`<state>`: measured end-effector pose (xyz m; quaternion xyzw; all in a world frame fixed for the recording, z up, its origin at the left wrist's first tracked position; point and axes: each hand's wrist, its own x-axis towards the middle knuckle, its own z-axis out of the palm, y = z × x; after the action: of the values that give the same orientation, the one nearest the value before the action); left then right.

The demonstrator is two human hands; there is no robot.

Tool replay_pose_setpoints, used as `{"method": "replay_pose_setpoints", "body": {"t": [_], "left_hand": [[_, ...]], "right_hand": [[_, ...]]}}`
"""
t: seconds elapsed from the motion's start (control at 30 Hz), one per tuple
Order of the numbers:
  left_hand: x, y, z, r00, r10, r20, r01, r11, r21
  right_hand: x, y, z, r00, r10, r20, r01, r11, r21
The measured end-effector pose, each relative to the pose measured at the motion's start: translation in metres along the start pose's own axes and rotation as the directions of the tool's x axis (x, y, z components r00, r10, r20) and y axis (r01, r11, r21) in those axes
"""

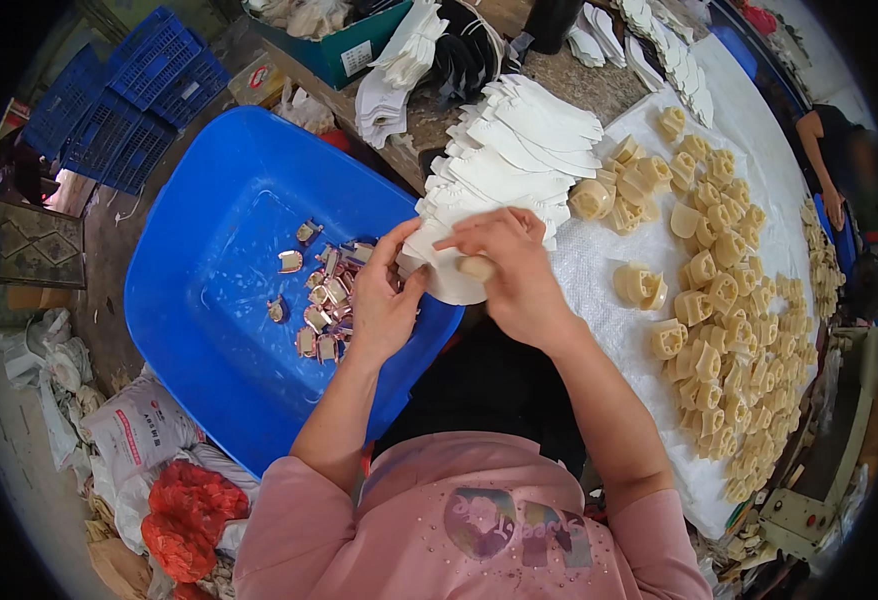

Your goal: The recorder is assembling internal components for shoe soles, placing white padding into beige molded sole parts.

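A fanned stack of white insole-shaped sheets [529, 130] leans at the table's edge, its lowest piece [456, 287] hanging toward me. My left hand [387, 295] is closed on that lowest piece, thumb and fingers at its left edge. Over its right side, my right hand [514, 275] is curled, with the index finger stretched left across the sheets. Under the right fingers sits a small pale rounded thing [476, 267]; its kind is not clear. Below my left hand, the blue tub [199, 270] holds several shiny pinkish-metallic heel-like pieces [327, 300].
Many cream plastic heel-like parts [719, 300] cover a white woven sheet [599, 300] at right. Blue crates [124, 100] stand far left, and a green box [344, 60] at the back. Bags and a red net sack [189, 515] lie lower left. Another person [839, 150] is at far right.
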<state>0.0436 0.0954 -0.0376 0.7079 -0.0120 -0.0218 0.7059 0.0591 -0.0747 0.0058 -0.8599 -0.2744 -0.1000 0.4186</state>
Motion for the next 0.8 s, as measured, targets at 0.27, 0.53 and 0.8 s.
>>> {"method": "replay_pose_setpoints", "body": {"t": [0.27,0.53,0.8], "left_hand": [[0.001,-0.001,0.008,0.989,0.045,-0.139,-0.051,0.998,-0.042],[-0.032,0.052,0.076,0.709,0.436,0.555,-0.596,0.791,0.14],[-0.034,0.028,0.096,0.907,-0.105,0.409,0.195,0.963,-0.184]], "right_hand": [[-0.04,-0.027,-0.074,0.849,0.185,-0.495,0.211,0.74,0.638],[-0.077,-0.035,-0.074,0.953,0.255,-0.162,-0.139,0.846,0.515],[-0.114,0.008,-0.141,0.9,0.316,-0.299,-0.415,0.828,-0.376]]}}
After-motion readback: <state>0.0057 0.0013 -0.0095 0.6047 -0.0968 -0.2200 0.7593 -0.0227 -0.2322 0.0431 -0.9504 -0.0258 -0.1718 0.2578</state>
